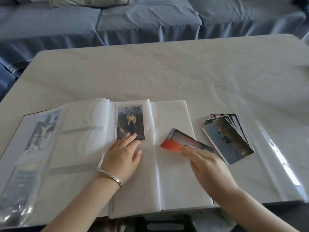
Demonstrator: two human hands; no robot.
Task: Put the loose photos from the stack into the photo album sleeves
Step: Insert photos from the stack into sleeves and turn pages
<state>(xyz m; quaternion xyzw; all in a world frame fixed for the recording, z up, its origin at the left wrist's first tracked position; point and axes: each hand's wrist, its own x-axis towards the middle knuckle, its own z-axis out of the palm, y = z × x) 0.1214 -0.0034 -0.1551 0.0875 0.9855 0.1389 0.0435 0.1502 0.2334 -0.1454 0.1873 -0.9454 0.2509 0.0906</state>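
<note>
An open photo album [173, 186] lies at the table's near edge. A portrait photo [130, 122] of a figure in yellow sits in the top sleeve of the right-hand page. My left hand [122, 156] rests flat on that page, its fingertips on the photo's lower edge. A loose photo [179, 141] with a red-orange patch lies tilted over the page's right part. My right hand [207, 166] holds it by its right end, fingers nearly straight and blurred. The fanned stack of loose photos [229, 138] lies on the table right of the album.
The white table [167, 72] stretches far behind the album. A blue-covered sofa [133, 20] runs along the back. The album's left page [41, 131] holds filled sleeves under glossy plastic. Clear plastic film [280, 156] covers the table's right side.
</note>
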